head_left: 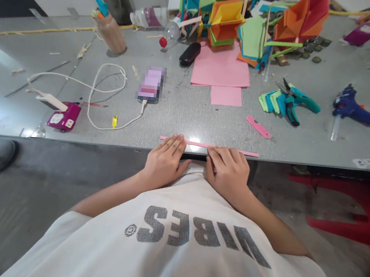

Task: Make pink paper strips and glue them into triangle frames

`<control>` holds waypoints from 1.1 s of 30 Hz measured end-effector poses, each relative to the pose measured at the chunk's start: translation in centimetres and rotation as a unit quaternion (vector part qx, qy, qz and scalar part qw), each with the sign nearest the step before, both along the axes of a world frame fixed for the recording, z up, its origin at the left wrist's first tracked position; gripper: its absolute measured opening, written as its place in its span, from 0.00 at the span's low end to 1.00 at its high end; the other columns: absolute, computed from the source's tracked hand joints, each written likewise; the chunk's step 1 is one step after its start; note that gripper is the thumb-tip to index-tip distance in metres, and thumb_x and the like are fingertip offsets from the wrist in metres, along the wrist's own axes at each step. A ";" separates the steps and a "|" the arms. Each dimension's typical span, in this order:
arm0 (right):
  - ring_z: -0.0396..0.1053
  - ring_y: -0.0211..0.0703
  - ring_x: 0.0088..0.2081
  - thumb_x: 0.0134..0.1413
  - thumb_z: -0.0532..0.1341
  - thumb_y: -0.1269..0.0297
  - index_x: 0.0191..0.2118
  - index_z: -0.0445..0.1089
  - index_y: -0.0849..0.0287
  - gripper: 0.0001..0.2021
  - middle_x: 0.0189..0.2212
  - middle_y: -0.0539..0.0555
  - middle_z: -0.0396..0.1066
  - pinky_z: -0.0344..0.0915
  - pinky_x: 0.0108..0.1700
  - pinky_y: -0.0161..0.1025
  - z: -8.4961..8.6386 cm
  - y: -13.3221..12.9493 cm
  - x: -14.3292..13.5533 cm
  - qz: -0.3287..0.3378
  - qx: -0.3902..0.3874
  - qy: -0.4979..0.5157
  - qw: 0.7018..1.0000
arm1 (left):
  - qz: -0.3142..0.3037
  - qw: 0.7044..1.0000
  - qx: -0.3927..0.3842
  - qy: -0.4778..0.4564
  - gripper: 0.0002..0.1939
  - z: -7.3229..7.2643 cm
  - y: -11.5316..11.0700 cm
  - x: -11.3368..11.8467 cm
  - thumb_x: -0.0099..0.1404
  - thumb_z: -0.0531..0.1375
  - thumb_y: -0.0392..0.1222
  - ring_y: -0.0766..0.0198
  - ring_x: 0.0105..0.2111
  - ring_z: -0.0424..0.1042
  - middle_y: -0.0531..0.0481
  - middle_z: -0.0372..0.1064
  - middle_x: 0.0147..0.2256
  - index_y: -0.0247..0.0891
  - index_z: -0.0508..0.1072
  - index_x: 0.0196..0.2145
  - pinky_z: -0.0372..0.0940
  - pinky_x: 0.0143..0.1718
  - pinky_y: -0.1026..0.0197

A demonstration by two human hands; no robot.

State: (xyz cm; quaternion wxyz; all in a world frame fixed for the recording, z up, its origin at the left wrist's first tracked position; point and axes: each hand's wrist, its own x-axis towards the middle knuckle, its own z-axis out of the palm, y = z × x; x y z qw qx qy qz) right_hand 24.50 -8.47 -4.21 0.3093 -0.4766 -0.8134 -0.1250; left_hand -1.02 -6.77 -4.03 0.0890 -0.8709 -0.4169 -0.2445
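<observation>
A narrow pink paper strip [198,144] lies along the front edge of the grey table [180,120]. The fingers of my left hand [166,159] rest flat on its left part, side by side, with the thumb apart. On its right part lie the fingers of my right hand [230,167], also outstretched, the thumb pointing toward my body. Between the two hands a stretch of the strip shows, and both its ends stick out past them. A pink cutter [258,127] lies beyond my right hand. Farther back are pink paper sheets [221,67].
A phone [151,83] with a white cable lies left of centre. Green-handled pliers [303,102] sit by folded paper pieces [271,101], with a blue glue gun [360,108] farther right. Bottles, a brush cup [112,34] and colourful paper shapes [226,17] stand at the back.
</observation>
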 end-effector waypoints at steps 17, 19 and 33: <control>0.75 0.49 0.39 0.74 0.65 0.68 0.40 0.80 0.54 0.08 0.38 0.55 0.81 0.66 0.44 0.49 1.5 1.6 9.6 0.004 -0.056 0.015 0.998 | 0.010 0.998 -0.054 -0.036 0.09 1.2 1.8 -5.2 0.77 0.65 0.45 0.43 0.63 0.83 0.43 0.87 0.57 0.44 0.87 0.47 0.73 0.69 0.39; 0.77 0.51 0.41 0.74 0.64 0.65 0.41 0.80 0.53 0.07 0.40 0.56 0.81 0.68 0.45 0.50 3.2 3.6 10.4 0.032 -0.100 0.079 0.991 | -0.008 0.993 -0.093 -0.077 0.09 2.4 2.9 -5.6 0.77 0.65 0.45 0.47 0.50 0.89 0.46 0.90 0.47 0.45 0.86 0.42 0.74 0.66 0.37; 0.58 0.37 0.24 0.55 0.78 0.39 0.37 0.75 0.53 0.24 0.24 0.45 0.63 0.53 0.28 0.39 6.0 9.1 6.1 0.078 -0.438 0.481 0.756 | -0.126 0.728 -0.346 -0.579 0.32 6.0 8.8 3.6 0.65 0.76 0.66 0.56 0.47 0.87 0.40 0.87 0.51 0.39 0.84 0.55 0.83 0.47 0.54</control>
